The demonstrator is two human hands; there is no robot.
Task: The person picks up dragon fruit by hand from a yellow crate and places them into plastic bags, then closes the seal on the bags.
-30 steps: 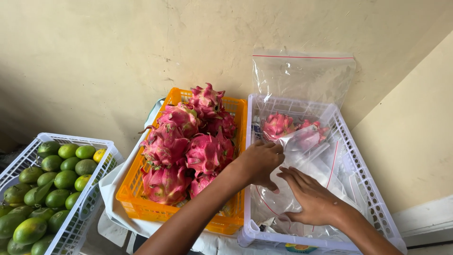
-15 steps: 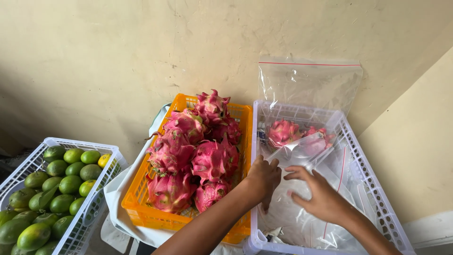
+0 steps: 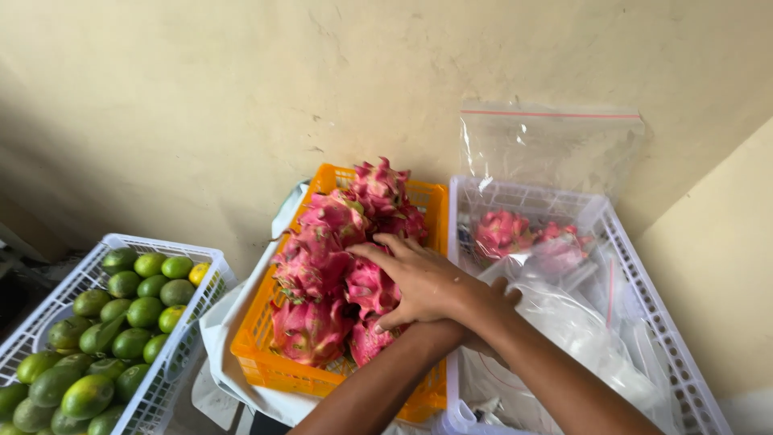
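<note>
Here the right hand [image 3: 423, 282] crosses over the left forearm and lies spread on a pink, scaly dragon fruit [image 3: 366, 286] in the orange plastic crate [image 3: 266, 354], its fingers [image 3: 378, 251] open across the fruit and curling around it without lifting it. The left hand [image 3: 483, 342] is almost wholly hidden under the right wrist, so I cannot tell whether its fingers are closed or loose; it sits at the edge of the white plastic crate [image 3: 644, 298], beside crumpled clear plastic bags [image 3: 564, 322]. At the far end of that crate lies a bagged dragon fruit [image 3: 499, 232]. A white basket of green mangoes and limes [image 3: 105, 322] stands well apart on the left.
</note>
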